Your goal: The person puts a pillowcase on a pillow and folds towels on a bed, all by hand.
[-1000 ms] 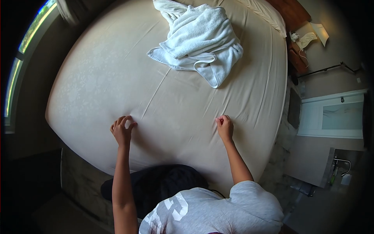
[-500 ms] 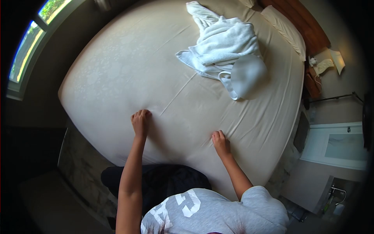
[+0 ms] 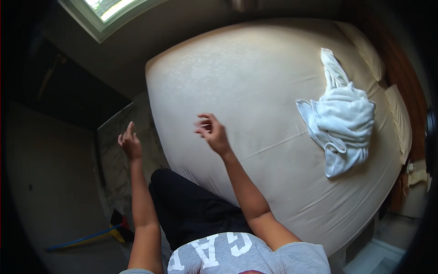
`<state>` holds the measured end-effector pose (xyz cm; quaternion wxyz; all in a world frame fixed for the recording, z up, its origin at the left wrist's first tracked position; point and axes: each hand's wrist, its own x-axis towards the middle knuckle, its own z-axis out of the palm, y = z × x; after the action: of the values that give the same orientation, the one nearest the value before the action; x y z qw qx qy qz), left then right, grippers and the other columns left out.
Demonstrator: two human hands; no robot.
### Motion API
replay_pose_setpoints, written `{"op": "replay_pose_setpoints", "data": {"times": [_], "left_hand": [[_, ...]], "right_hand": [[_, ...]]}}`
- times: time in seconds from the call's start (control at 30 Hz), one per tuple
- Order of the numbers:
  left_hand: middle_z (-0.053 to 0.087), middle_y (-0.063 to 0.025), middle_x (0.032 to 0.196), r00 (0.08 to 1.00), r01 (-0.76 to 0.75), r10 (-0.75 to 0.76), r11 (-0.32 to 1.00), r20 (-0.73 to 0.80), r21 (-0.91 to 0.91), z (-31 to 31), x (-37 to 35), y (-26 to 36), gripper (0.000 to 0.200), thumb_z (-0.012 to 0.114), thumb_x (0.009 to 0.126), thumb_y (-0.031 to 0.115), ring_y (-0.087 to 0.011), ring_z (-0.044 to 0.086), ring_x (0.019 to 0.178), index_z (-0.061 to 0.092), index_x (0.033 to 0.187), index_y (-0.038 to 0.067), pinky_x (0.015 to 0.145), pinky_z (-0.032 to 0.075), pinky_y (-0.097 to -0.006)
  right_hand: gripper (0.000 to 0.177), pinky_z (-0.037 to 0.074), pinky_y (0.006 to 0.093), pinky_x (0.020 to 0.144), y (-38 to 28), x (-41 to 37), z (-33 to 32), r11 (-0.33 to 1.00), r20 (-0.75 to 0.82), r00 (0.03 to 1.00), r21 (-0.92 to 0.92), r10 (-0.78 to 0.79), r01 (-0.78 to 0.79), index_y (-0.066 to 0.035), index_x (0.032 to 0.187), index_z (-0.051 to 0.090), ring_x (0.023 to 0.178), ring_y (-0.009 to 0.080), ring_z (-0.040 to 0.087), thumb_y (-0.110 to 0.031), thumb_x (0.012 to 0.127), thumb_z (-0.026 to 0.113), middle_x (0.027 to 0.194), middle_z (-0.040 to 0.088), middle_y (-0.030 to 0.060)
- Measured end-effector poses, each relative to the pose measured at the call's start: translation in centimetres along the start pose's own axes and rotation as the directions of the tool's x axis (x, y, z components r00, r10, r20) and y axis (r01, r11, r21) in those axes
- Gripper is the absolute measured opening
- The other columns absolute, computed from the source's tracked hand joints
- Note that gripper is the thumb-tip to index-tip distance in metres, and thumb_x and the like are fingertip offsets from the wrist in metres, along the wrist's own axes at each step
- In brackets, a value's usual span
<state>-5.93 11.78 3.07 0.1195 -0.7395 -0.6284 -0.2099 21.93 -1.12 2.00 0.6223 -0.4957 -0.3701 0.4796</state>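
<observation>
My left hand [image 3: 130, 142] is raised over the floor beside the bed, its fingers apart and nothing in them. Above the bed's pale fitted sheet [image 3: 255, 105], my right hand [image 3: 212, 132] hangs with loosely curled, parted fingers, slightly blurred and holding nothing. A bundled white towel [image 3: 344, 123] lies on the right side of the bed, away from both hands.
Pillows [image 3: 399, 116] lie along the wooden headboard [image 3: 413, 98] at the right. A window [image 3: 102, 13] is at the upper left. Blue and yellow handles [image 3: 84, 239] lie at the lower left, near a dark cabinet [image 3: 68, 86].
The view has turned left, so the bed and towel appear farther right. Both hands have lifted off the sheet; the left is now over the floor, and their fingers have opened.
</observation>
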Motion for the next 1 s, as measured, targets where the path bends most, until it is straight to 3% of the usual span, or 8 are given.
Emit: {"op": "replay_pose_setpoints", "data": {"times": [0.17,0.37,0.43,0.47,0.63,0.8,0.93,1.0], "left_hand": [[0.017,0.0097,0.149,0.924,0.349,-0.383,0.857,0.015,0.378,-2.6,-4.9,-13.0,0.027,0.062,0.079,0.045,-0.0353,0.01,0.137,0.069,0.097,0.026,0.092,0.016,-0.0755],[-0.003,-0.005,0.152,0.756,0.423,-0.62,0.707,0.209,0.567,2.1,-14.3,-23.2,0.081,0.073,0.072,0.019,-0.0388,0.004,0.137,0.031,0.137,0.043,0.089,0.02,-0.0768],[0.002,-0.005,0.152,0.853,0.383,-0.494,0.813,0.17,0.439,3.9,-14.9,-22.3,0.078,0.073,0.072,0.016,-0.0392,0.008,0.137,0.034,0.136,0.039,0.09,0.021,-0.0745],[0.005,-0.0056,0.152,0.929,0.307,-0.356,0.896,0.105,0.32,5.0,-14.8,-21.2,0.076,0.072,0.072,0.015,-0.0392,0.01,0.136,0.036,0.136,0.037,0.093,0.022,-0.072],[0.026,-0.0105,0.146,0.994,-0.083,0.098,0.961,0.044,-0.263,-0.4,-7.7,0.0,0.065,0.068,0.071,0.009,-0.0376,0.019,0.134,0.044,0.131,0.014,0.109,0.02,-0.0461],[0.025,-0.0119,0.146,0.802,-0.305,0.597,0.465,0.04,-0.831,-6.2,-5.4,18.8,0.082,0.076,0.067,0.013,-0.0349,0.017,0.136,0.034,0.137,0.013,0.109,0.02,-0.0489],[0.047,-0.0046,0.133,0.293,-0.454,0.956,0.118,-0.023,-0.883,-8.7,-2.8,22.9,0.059,0.064,0.073,0.034,-0.0232,0.035,0.13,0.049,0.128,0.02,0.11,0.02,-0.0461],[0.063,-0.0036,0.11,0.422,-0.427,0.906,0.175,-0.024,-0.887,-9.6,-2.3,20.2,0.04,0.061,0.073,0.03,-0.0206,0.058,0.103,0.061,0.111,0.016,0.105,0.031,-0.0432]], "right_hand": [[0.107,0.029,0.0515,0.105,-4.4,2.0,3.2,0.728,0.339,0.882,-0.504,-0.328,0.464,-0.034,0.143,0.007,0.136,0.0444,0.001,-0.006,0.066,0.075,0.146,-0.023,0.0166],[0.099,0.017,0.075,0.093,-2.8,-2.8,-25.3,-0.26,-0.57,0.806,-0.763,-0.159,-0.591,-0.025,0.139,0.03,0.133,0.05,-0.006,-0.037,0.056,0.083,0.15,-0.008,0.0152],[0.081,0.017,0.0695,0.099,-2.2,-7.0,-33.4,-0.113,-0.764,0.625,-0.615,-0.158,-0.78,-0.021,0.129,0.044,0.133,0.0463,0.011,-0.04,0.059,0.08,0.145,0.021,0.0174],[0.06,0.03,0.0603,0.098,2.6,-8.5,-41.6,-0.166,-0.479,0.841,-0.835,-0.253,-0.525,-0.017,0.115,0.053,0.122,0.0363,0.037,-0.036,0.064,0.077,0.123,0.049,0.013],[0.041,0.046,0.0446,0.074,-6.1,-7.5,-30.3,0.135,-0.531,0.678,-0.827,-0.509,-0.546,-0.009,0.096,0.054,0.092,0.0314,0.055,-0.034,0.07,0.074,0.094,0.062,0.0093],[0.032,0.043,0.0408,0.066,-11.9,-9.1,-10.4,0.366,-0.099,0.864,-0.925,-0.494,0.103,-0.004,0.079,0.054,0.076,0.0304,0.052,-0.031,0.074,0.071,0.076,0.056,0.0098],[0.032,0.043,0.0395,0.08,-13.4,-11.8,-0.3,0.476,0.305,0.808,-0.683,-0.504,0.554,-0.01,0.096,0.053,0.088,0.029,0.053,-0.024,0.076,0.072,0.091,0.055,0.0093],[0.049,0.042,0.0413,0.089,-14.8,-11.4,-0.3,0.543,0.383,0.751,-0.525,-0.538,0.656,-0.011,0.112,0.05,0.102,0.0303,0.051,-0.03,0.074,0.074,0.11,0.051,0.0113]]}}
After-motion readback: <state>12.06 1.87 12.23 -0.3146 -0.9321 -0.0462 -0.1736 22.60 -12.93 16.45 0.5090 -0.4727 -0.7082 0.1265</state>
